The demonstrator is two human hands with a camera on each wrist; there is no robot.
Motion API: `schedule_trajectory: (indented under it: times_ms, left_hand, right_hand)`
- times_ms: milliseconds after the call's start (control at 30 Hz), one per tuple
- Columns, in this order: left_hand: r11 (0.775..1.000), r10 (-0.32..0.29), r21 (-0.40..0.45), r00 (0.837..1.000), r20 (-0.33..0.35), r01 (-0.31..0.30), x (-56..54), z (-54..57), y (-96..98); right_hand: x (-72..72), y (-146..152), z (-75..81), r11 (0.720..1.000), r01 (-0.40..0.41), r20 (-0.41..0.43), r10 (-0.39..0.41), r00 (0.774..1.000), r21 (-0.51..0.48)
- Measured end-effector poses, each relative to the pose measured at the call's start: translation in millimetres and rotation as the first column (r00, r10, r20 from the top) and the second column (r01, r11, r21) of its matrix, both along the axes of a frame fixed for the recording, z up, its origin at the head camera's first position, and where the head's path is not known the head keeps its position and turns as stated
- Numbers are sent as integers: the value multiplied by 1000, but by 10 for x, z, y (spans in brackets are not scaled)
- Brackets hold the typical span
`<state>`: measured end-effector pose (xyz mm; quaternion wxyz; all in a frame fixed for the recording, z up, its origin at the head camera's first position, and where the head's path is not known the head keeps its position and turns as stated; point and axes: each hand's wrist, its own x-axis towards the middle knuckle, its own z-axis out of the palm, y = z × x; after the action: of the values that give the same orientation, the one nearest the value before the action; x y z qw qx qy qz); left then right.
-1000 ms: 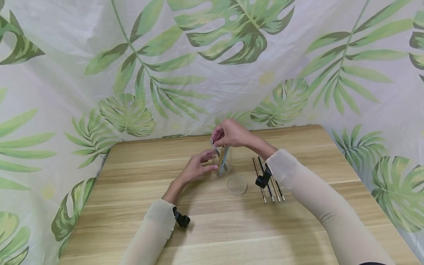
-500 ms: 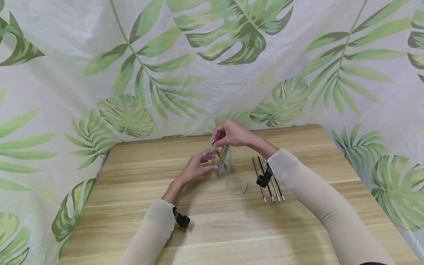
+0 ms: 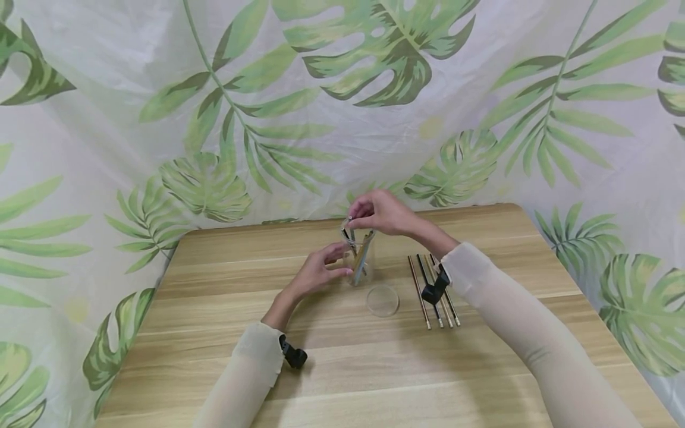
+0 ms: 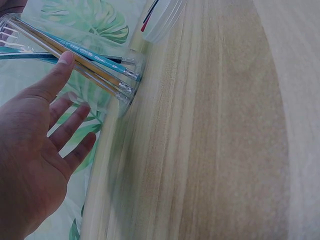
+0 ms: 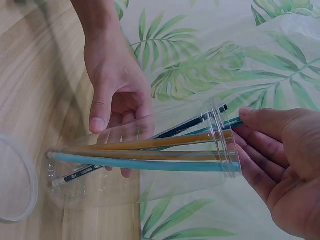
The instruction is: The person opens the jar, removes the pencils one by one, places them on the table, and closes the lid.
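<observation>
A clear plastic jar [image 3: 370, 268] stands at the table's far middle with several pencils inside, brown, light blue and black among them. My left hand [image 3: 316, 270] holds the jar's side, thumb in front and fingers behind it; the left wrist view shows the thumb on the wall. At the open mouth, my right hand [image 3: 382, 213] pinches the upper end of a green pencil [image 5: 234, 122] between thumb and fingers. A black pencil [image 5: 182, 126] leans beside it, its end past the rim. Light blue [image 5: 145, 162] and brown pencils [image 5: 165, 141] slant through the jar.
A clear round lid [image 3: 382, 301] lies flat just in front of the jar. Several pencils [image 3: 420, 291] lie side by side to its right, below my right forearm. The wooden table [image 3: 225, 297] ends at a leaf-patterned cloth [image 3: 283, 119] behind.
My right hand has shifted slightly up and to the right, showing more of the jar's mouth. A dark pencil end at the left rim now stands apart from its fingers. My left hand stays put.
</observation>
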<state>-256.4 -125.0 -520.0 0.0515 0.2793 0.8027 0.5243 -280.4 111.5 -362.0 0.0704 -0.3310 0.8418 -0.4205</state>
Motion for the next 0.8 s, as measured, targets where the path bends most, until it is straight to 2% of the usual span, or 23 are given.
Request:
schedule_trajectory:
  times_ms: [233,400,633,800]
  left_hand:
    - [1000,-2,-1,1000,-8,2,0,-19,0]
    - [1000,-5,-5,1000,-9,4,-1,-22,5]
    - [1000,-4,-1,1000,-18,4,-4,-17,8]
    - [1000,-2,-9,1000,-20,2,-2,-5,6]
  right_hand:
    - [21,60,-10,997,7,-38,-9,999,-73]
    - [32,91,-5,986,47,-29,-52,998,-158]
    - [31,134,25,945,104,36,-98,995,-311]
    - [25,161,66,914,131,47,-122,991,-385]
